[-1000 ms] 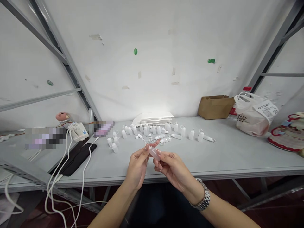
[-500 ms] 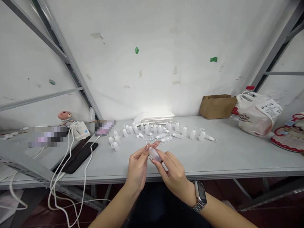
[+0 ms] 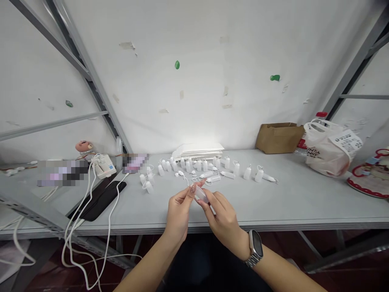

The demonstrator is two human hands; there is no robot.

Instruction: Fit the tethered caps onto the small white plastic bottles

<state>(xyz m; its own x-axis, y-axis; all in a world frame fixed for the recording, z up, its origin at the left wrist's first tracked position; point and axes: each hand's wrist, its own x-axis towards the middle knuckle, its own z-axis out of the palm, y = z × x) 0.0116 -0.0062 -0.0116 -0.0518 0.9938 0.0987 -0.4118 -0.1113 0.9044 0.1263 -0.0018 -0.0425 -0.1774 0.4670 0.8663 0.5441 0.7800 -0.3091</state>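
Above the front part of the grey table (image 3: 291, 202), both hands meet on a small translucent squeeze bottle (image 3: 201, 195), which is tilted. My right hand (image 3: 224, 215) has its fingers closed round the bottle's body from the right. My left hand (image 3: 179, 211) pinches at the bottle's upper left end; the fingers hide the neck, so I cannot see what is there. Just beyond the hands lie more such bottles (image 3: 213, 179) on their sides, with loose white caps (image 3: 181, 173). Behind these, several bottles (image 3: 189, 165) stand upright.
A stack of white sheets (image 3: 199, 151) rests against the wall. To the right are a brown cardboard box (image 3: 279, 138), a plastic bag (image 3: 326, 152) and a red-edged item (image 3: 369, 188). On the left, white cables (image 3: 88, 219) hang over the edge by a black pouch (image 3: 105, 200).
The bottle has turned slightly in my hands, and both hands have shifted a little to the right in the picture. The things on the table have stayed in place.
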